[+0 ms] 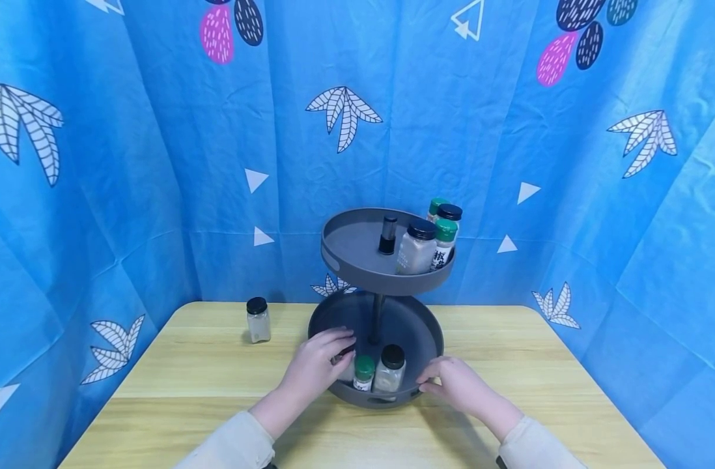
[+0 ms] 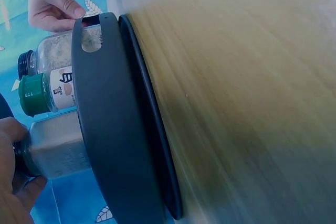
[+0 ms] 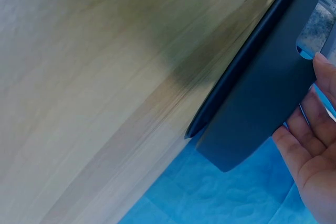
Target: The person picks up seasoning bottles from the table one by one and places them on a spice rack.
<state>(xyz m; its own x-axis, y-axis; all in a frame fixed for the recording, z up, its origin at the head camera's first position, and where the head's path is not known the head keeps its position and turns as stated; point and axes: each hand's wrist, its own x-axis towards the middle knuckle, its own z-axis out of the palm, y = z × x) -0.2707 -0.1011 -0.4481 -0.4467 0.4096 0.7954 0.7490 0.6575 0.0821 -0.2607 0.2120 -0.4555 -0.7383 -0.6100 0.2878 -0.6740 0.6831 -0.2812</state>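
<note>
A dark grey two-tier round tray [image 1: 413, 319] stands on the table. In its lower tier, my left hand [image 1: 316, 361] grips a clear spice jar [image 2: 58, 142] by its dark lid; fingers cover most of that jar in the head view. Beside it, at the front of the same tier, stand a green-lidded spice jar [image 1: 364, 370] and a black-lidded spice jar [image 1: 391, 371]. At the tier's right side my right hand [image 1: 457, 385] pinches the rim, thumb on the edge near a handle cutout [image 3: 314, 30], other fingers curled below.
Several spice jars [image 1: 417, 251] with black or green lids stand on the right of the upper tier [image 1: 357, 260], near the centre post's top [image 1: 387, 236]. Another black-lidded jar [image 1: 258, 320] is on the wooden table [image 1: 205, 365], left of the tray. Blue patterned curtain [image 1: 392, 163] surrounds the table.
</note>
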